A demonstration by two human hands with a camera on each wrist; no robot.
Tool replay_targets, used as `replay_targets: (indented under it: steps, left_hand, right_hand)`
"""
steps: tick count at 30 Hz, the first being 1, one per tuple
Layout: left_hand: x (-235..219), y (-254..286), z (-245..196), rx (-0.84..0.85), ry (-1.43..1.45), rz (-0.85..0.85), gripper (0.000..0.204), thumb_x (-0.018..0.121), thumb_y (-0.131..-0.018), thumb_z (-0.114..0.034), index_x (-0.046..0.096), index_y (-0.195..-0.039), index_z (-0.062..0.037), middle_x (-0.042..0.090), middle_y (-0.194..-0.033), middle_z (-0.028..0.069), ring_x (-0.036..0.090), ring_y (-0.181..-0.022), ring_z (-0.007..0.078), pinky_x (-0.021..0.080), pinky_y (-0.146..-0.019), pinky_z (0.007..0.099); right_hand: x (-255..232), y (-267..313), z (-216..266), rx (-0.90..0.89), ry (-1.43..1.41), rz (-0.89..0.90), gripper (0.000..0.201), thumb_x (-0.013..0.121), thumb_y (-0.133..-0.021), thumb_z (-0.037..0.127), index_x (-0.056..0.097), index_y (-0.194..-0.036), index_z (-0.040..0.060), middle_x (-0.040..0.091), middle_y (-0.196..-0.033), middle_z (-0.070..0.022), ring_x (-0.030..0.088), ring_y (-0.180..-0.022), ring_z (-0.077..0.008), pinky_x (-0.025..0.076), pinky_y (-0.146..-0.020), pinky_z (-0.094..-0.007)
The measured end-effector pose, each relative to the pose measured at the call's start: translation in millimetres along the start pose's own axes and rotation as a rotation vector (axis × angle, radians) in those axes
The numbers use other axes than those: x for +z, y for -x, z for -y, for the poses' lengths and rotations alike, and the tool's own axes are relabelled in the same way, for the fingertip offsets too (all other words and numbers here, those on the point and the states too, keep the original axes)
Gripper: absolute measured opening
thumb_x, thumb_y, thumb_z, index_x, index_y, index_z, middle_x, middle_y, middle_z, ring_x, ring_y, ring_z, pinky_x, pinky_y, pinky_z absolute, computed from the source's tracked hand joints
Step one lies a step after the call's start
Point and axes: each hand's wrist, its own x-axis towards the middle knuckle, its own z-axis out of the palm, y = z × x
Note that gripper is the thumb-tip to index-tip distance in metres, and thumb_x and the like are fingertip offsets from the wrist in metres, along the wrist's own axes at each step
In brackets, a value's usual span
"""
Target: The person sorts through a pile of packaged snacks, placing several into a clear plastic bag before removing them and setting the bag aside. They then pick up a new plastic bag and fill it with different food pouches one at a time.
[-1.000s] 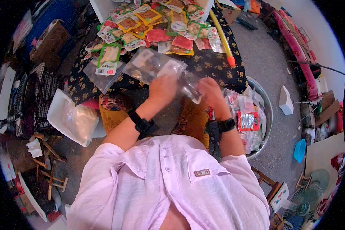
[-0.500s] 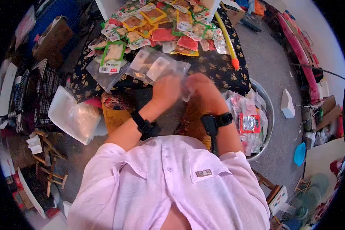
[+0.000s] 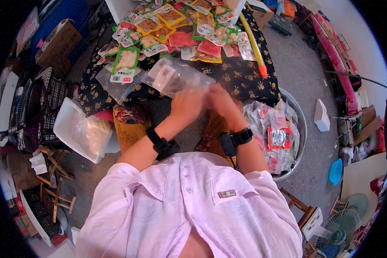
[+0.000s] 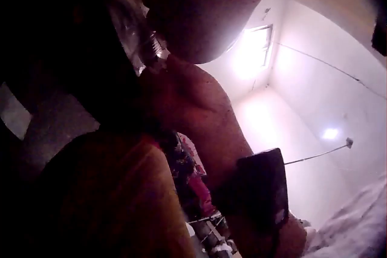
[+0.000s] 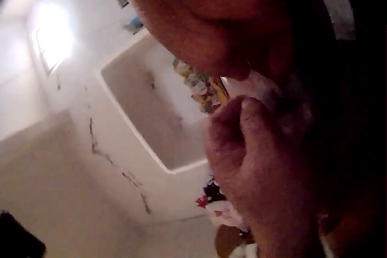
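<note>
A clear plastic bag [image 3: 178, 77] with a few white-labelled packets inside lies at the near edge of the cloth-covered table. My left hand [image 3: 188, 104] grips its near right end. Right beside it, my right hand [image 3: 222, 102] pinches the bag's edge, slightly blurred. Close up in the right wrist view, the left hand [image 5: 254, 155] has its thumb bent against curled fingers, with the right hand [image 5: 224, 28] just above. Dark shadow fills much of the left wrist view, where a strip of clear plastic [image 4: 154, 46] shows between the hands.
Many food packets [image 3: 180, 39] are heaped at the back of the table. A green-edged packet [image 3: 125, 60] lies on another clear bag at left. A yellow stick [image 3: 251, 38] lies along the right. Filled packs sit in a metal basin [image 3: 304, 129]; a white foam box [image 3: 63, 127] stands left.
My right hand has come in from the right to meet the left hand at the bag's end. The bag's loose end no longer hangs out between the hands.
</note>
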Motion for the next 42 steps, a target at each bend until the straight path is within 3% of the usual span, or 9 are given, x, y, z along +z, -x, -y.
replay_targets:
  steps: [3,15,24,27,30,31,33,34,42]
  left_hand:
    - [3.1,1.7,1.3,0.043,-0.001,-0.01,0.01,0.048,-0.068,-0.01,0.049,-0.077,-0.0066,0.049,-0.07,0.0108,0.049,-0.07,0.0299,0.038,-0.061,0.0401]
    - [-5.4,7.1,-0.8,0.064,-0.08,-0.115,0.01,0.051,-0.065,-0.009,0.049,-0.074,-0.0057,0.049,-0.086,0.0131,0.047,-0.085,0.0313,0.035,-0.074,0.0416]
    - [-3.5,14.9,14.7,0.029,0.141,-0.04,0.008,0.045,-0.074,-0.006,0.045,-0.08,-0.0017,0.047,-0.101,0.0169,0.042,-0.098,0.0344,0.031,-0.087,0.0407]
    - [-0.8,16.4,23.1,0.06,0.241,-0.094,0.007,0.045,-0.075,-0.004,0.044,-0.081,-0.0013,0.047,-0.102,0.0172,0.043,-0.098,0.0345,0.032,-0.086,0.0381]
    - [0.9,17.5,25.4,0.11,0.292,-0.143,0.007,0.046,-0.073,-0.004,0.045,-0.079,-0.0019,0.048,-0.098,0.0173,0.044,-0.096,0.034,0.033,-0.084,0.0391]
    - [1.8,18.1,22.6,0.121,0.309,-0.14,0.007,0.047,-0.072,-0.005,0.045,-0.078,-0.0022,0.049,-0.096,0.0174,0.044,-0.095,0.0338,0.033,-0.083,0.0399]
    - [1.0,22.2,19.0,0.146,0.33,-0.113,0.009,0.048,-0.07,-0.004,0.045,-0.078,-0.0024,0.048,-0.097,0.0177,0.044,-0.095,0.0345,0.033,-0.083,0.04]
    - [-0.7,23.7,16.8,0.159,0.338,-0.101,0.01,0.049,-0.069,-0.003,0.045,-0.078,-0.0025,0.048,-0.098,0.0179,0.044,-0.095,0.0349,0.033,-0.083,0.04]
    - [-33.0,23.5,-21.6,0.301,0.216,-0.023,0.014,0.056,-0.066,-0.005,0.05,-0.079,-0.0019,0.046,-0.103,0.0163,0.043,-0.096,0.0346,0.031,-0.085,0.042]
  right_hand:
    - [1.2,4.5,6.1,-0.038,0.261,-0.049,0.008,0.049,-0.075,0.009,0.055,-0.077,0.0041,0.052,-0.068,0.0011,0.048,-0.057,-0.0088,0.038,-0.048,-0.0232]
    - [29.5,-12.6,-19.5,0.041,-0.451,-0.016,0.015,0.05,-0.074,0.01,0.056,-0.086,0.004,0.056,-0.074,-0.0013,0.05,-0.063,-0.01,0.041,-0.055,-0.0237]
    - [11.8,0.0,-33.5,0.104,-0.024,-0.036,0.019,0.05,-0.076,0.015,0.053,-0.088,0.0017,0.053,-0.074,-0.0038,0.05,-0.061,-0.0123,0.041,-0.049,-0.0238]
    - [22.5,17.7,-40.1,0.176,-0.267,-0.253,0.022,0.05,-0.079,0.02,0.048,-0.094,0.0036,0.053,-0.081,-0.0042,0.051,-0.066,-0.0136,0.044,-0.052,-0.026]
    - [23.4,7.2,-69.7,0.226,-0.906,0.148,0.026,0.049,-0.081,0.024,0.044,-0.099,0.0069,0.052,-0.086,-0.0033,0.052,-0.069,-0.0143,0.046,-0.057,-0.0278]
    - [25.4,10.4,-59.6,-0.227,-0.356,0.052,0.024,0.049,-0.081,0.025,0.046,-0.097,0.0077,0.052,-0.085,-0.0027,0.053,-0.07,-0.014,0.047,-0.058,-0.0279]
    - [34.6,18.0,-36.7,-0.304,-0.357,0.036,0.02,0.049,-0.081,0.025,0.048,-0.092,0.0088,0.052,-0.082,-0.0014,0.053,-0.07,-0.0127,0.047,-0.059,-0.0269]
    - [38.9,22.6,-23.6,0.023,-0.942,0.119,0.018,0.049,-0.081,0.025,0.049,-0.089,0.0091,0.052,-0.08,-0.0007,0.053,-0.069,-0.0117,0.046,-0.058,-0.0258]
    - [44.1,44.8,10.1,-0.166,-0.514,-0.044,0.014,0.049,-0.08,0.017,0.054,-0.085,0.0049,0.052,-0.074,0.0017,0.049,-0.068,-0.0067,0.041,-0.057,-0.0213]
